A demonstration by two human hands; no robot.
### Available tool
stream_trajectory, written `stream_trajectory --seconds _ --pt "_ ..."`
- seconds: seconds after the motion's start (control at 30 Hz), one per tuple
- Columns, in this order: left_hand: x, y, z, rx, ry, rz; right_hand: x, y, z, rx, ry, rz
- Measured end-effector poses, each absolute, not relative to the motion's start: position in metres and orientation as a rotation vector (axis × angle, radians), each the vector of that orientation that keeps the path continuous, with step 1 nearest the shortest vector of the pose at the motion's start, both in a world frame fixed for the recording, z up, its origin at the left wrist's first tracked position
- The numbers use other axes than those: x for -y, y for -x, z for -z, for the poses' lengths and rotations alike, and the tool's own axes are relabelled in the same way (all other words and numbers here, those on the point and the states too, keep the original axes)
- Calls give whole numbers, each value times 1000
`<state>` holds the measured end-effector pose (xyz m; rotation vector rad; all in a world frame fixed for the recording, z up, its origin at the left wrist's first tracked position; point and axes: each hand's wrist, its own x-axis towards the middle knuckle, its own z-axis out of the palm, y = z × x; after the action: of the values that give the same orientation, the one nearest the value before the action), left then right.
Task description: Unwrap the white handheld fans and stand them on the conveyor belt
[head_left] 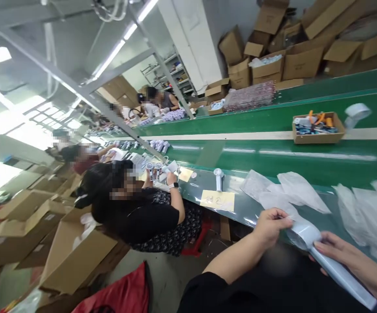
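A light-blue handheld fan [309, 237] with a round head and a long handle is held low at the right, its handle slanting down to the right. My right hand [341, 252] is closed around its neck, just below the head. Thumb and fingers of my left hand [273, 224] pinch at the rim of the head, where a thin white bag [275, 201] meets it; how much of the fan the bag covers is unclear. More thin white bags [302, 191] lie on the bench beyond my hands, and another heap [367, 217] lies to the right.
A second handheld fan [219, 178] stands by a yellow paper [217, 200] with handwriting. At my left sits a co-worker [136, 217] holding fans. A small carton [319, 130] of parts rests on the green conveyor [250, 152]. Open cartons [77, 256] crowd the floor.
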<state>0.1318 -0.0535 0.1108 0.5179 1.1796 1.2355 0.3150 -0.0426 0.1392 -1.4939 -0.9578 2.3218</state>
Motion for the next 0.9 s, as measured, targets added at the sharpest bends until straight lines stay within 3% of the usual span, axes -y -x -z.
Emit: stream_trajectory --seconds 0.17,0.4,0.63,0.8,0.9 --pt "61 -122 -118 -1504 -1327 -1261 41 -298 -139 1053 1538 -2270" --pt "93 -107 -112 -1513 -2144 -1055 37 -282 -141 905 1537 -2281" --pt "80 -124 -123 -1443 -2069 -949 41 -273 -112 935 1547 -2192" --pt "103 -106 -145 -1511 -1288 -908 36 -320 -153 1591 1563 -2109" --pt "102 -99 -159 -1426 -1102 -958 30 -332 -175 1308 1473 -2382"
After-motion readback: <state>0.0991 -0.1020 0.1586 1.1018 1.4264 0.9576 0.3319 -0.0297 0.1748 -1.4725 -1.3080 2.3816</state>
